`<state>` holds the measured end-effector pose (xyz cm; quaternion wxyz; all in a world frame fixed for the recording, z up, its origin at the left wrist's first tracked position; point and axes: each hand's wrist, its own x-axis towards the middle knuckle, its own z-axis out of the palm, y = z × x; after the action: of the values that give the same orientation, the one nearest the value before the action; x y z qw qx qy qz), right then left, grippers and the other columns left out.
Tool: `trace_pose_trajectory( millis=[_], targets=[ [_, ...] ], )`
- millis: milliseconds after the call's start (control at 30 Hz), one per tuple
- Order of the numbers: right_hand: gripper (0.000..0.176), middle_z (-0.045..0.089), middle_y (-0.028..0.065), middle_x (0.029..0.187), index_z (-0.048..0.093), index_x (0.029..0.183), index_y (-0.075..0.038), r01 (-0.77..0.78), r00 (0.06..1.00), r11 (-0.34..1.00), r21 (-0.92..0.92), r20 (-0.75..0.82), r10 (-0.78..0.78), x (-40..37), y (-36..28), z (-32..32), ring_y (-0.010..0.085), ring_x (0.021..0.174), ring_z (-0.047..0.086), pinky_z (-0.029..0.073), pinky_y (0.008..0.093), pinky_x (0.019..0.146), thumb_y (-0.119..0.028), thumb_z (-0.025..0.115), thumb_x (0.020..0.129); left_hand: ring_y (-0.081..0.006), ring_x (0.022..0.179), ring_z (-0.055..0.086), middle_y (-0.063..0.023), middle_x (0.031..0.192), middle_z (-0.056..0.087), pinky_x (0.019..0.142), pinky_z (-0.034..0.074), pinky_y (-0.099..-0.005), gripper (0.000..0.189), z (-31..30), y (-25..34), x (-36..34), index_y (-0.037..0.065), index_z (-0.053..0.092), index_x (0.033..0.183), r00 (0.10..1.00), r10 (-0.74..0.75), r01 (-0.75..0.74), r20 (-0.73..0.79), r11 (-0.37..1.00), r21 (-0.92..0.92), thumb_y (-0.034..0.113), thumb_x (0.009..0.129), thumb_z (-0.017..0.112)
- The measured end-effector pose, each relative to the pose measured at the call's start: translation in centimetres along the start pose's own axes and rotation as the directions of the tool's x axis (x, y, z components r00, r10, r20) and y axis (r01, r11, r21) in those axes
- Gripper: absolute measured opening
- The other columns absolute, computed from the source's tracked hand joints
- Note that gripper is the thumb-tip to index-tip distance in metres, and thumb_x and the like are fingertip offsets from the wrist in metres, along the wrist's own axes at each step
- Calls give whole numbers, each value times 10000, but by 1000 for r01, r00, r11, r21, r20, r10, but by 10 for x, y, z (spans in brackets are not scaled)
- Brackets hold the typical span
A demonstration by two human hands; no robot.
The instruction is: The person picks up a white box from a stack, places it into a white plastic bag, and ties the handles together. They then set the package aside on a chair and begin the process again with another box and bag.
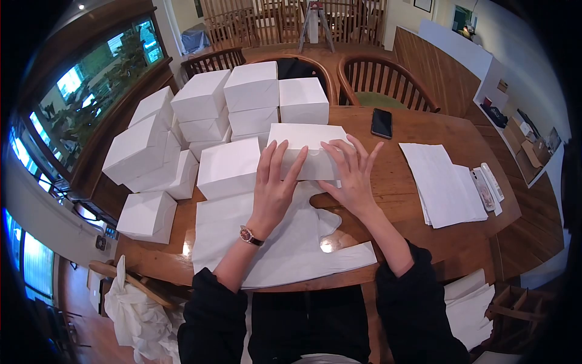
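Note:
A closed white box (308, 134) stands on the wooden table in front of me. My left hand (274, 185) touches its left front edge with fingers spread, a watch on the wrist. On the box's right side rests my right hand (353, 176), its fingers apart and the thumb low near the front face. Neither hand wraps round the box. Below my forearms lies a flat white cut sheet (285, 261) with curved edges. Another white box (229, 167) sits just left of my left hand.
Stacks of white boxes (200, 97) fill the table's left and back. A black phone (382, 123) lies at the back right. White sheets (439, 185) and a patterned case (483, 189) are at the right. Wooden chairs (388, 76) stand behind the table (394, 209).

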<state>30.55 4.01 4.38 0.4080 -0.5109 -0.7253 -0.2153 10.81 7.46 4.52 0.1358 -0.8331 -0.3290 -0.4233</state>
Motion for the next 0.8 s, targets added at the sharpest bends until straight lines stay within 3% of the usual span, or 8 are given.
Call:
trace_pose_trajectory(
  millis=[300, 500, 800],
  targets=[
    [899, 424, -13, 1338, 456, 1382, -283, 25, 999, 1000, -1, 34, -25, -1, 2, -3, 279, 1394, 281, -57, 744, 1125, -269, 890, 595, -350, 1392, 317, -119, 1467, 363, 1117, 375, -446, 930, 1, 1, -1, 264, 468, 1456, 1000, 12, -12, 6, 1000, 16, -47, 640, 786],
    [889, 396, -2, 1366, 465, 1368, -283, -49, 998, 999, 12, -29, 49, 0, 3, 0, 284, 1397, 290, -56, 731, 1136, -274, 894, 589, -354, 1388, 318, -128, 1460, 364, 1117, 373, -453, 926, 2, 2, -1, 254, 466, 1458, 1000, -14, 14, 2, 1000, 17, -48, 644, 786],
    [896, 429, 20, 1258, 494, 1326, -312, -11, 998, 1000, 4, -60, 11, -2, 3, -2, 277, 1344, 340, -23, 706, 1160, -275, 921, 540, -374, 1382, 333, -142, 1456, 361, 1118, 368, -466, 957, 3, 1, -1, 207, 442, 1470, 999, -32, 32, -19, 999, -8, -118, 623, 748]
  ],
)
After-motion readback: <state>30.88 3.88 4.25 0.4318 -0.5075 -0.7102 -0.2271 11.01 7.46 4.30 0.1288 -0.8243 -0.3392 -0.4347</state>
